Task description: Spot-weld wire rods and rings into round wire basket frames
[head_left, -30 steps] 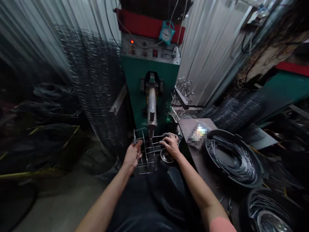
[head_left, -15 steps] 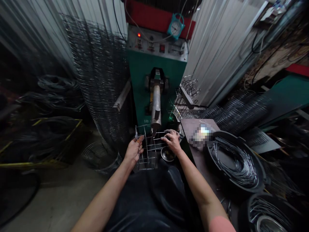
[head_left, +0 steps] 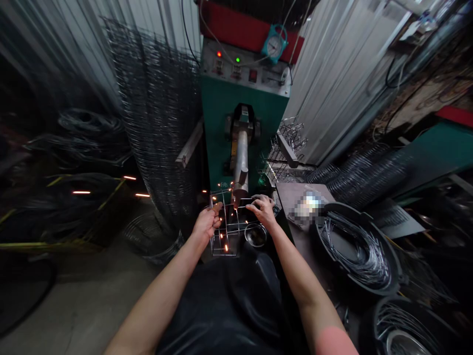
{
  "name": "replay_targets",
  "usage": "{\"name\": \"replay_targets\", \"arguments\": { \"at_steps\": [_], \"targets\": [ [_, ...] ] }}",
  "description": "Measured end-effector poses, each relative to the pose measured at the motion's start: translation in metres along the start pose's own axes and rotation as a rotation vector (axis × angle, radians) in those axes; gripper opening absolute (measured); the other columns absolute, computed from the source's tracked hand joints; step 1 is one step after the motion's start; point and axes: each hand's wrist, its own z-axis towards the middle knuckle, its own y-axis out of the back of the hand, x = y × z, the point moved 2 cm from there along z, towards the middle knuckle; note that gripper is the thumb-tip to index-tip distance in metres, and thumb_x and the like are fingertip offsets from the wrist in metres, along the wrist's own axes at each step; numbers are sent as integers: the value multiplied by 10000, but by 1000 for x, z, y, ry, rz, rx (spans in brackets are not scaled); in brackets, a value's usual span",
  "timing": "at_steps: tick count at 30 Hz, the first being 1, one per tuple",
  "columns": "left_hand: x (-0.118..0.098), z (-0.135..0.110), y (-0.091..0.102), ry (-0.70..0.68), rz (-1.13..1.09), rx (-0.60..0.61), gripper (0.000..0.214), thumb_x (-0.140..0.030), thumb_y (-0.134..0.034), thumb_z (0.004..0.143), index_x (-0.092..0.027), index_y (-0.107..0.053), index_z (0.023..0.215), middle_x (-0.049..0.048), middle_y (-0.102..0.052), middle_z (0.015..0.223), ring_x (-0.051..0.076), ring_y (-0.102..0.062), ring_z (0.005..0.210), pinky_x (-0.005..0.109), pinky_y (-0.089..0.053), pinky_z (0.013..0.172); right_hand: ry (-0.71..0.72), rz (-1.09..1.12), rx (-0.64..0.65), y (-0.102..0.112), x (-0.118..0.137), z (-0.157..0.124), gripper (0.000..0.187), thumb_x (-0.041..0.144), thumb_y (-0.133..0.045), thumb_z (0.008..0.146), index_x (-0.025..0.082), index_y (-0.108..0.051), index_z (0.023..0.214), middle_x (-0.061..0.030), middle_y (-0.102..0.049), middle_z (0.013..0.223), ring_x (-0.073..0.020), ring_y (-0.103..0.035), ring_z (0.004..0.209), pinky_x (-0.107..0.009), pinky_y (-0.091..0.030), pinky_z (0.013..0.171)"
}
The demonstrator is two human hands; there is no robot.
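Observation:
A small wire rack (head_left: 226,235) sits under the metal electrode arm (head_left: 240,170) of a green spot-welding machine (head_left: 244,111). My left hand (head_left: 207,221) grips the rack's left side with its fingers closed around the wires. On the rack's right top edge my right hand (head_left: 263,209) is closed over the wires. Orange sparks fly from the point where the electrode tip meets the rack. A small round metal bowl (head_left: 255,234) lies just below my right hand.
Tall stacks of wire mesh (head_left: 158,113) stand left of the machine. Black tubs of bent wire pieces (head_left: 356,251) sit on the bench at right, another tub (head_left: 408,325) lower right. More wire racks (head_left: 284,148) hang beside the machine. Coils lie in the dark at left.
Sparks now fly from the weld point and a green lamp is lit on the machine's panel. Both hands have shifted slightly up with the rack.

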Motion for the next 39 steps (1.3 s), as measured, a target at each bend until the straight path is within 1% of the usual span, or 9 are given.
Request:
{"name": "replay_targets", "arguments": {
  "at_steps": [11,21,25,27,29,31,33,35,39],
  "targets": [
    [-1,2,-1,11,42,-3,403,-285,-789,498,-173,-423,624,-129,-300,444,-4,-187,314,148,-113,298,-39,2,28,1,0,-1,254,424,-593,783,211,-649,657,-24,-620,1026,-198,-473,1032,-383,-217,927],
    [-5,-6,2,16,90,96,428,-339,-780,511,-186,-411,663,-138,-273,437,2,-179,318,138,-125,297,-36,-39,28,3,9,-11,240,390,-583,807,204,-636,664,-24,-628,1011,-190,-482,1032,-395,-217,914],
    [-2,-25,28,24,123,141,416,-374,-776,527,-181,-437,674,-137,-241,436,5,-176,317,124,-140,288,94,28,44,16,18,-44,158,346,-646,765,212,-638,848,-53,-619,1056,-199,-489,1054,-394,-235,937],
    [0,-38,53,69,103,151,377,-375,-764,553,-167,-496,717,-128,-260,443,-1,-181,311,114,-144,282,153,125,30,29,16,-65,320,334,-681,731,204,-599,1011,-76,-608,1086,-203,-497,1064,-383,-263,947],
    [0,-51,81,141,66,116,330,-365,-741,598,-170,-549,783,-110,-309,455,-1,-216,303,110,-179,276,118,248,10,45,9,-84,388,346,-667,737,191,-571,1079,-79,-617,1061,-201,-527,1022,-366,-325,917],
    [-2,-64,108,183,89,-17,284,-357,-716,628,-198,-577,818,-77,-412,481,32,-352,323,127,-278,285,24,383,24,60,2,-99,335,368,-628,761,185,-591,1039,-58,-640,974,-188,-569,926,-334,-395,840],
    [-6,-74,128,185,118,-138,264,-352,-704,633,-213,-588,825,-22,-566,603,89,-527,449,167,-416,359,-38,503,54,75,5,-109,278,388,-617,759,182,-626,947,-32,-647,877,-170,-589,828,-298,-431,762],
    [-10,-82,138,175,120,-165,284,-337,-717,598,-212,-597,823,14,-637,718,133,-603,578,208,-494,453,-16,592,50,87,21,-113,266,414,-639,730,180,-644,857,-17,-642,814,-159,-591,771,-278,-439,723],
    [-19,-95,129,140,175,-14,402,-281,-755,485,-226,-614,858,29,-672,797,181,-631,695,241,-515,530,112,647,-78,102,75,-106,259,439,-658,704,184,-645,751,-10,-625,732,-141,-575,693,-256,-440,671]
  ]
}}
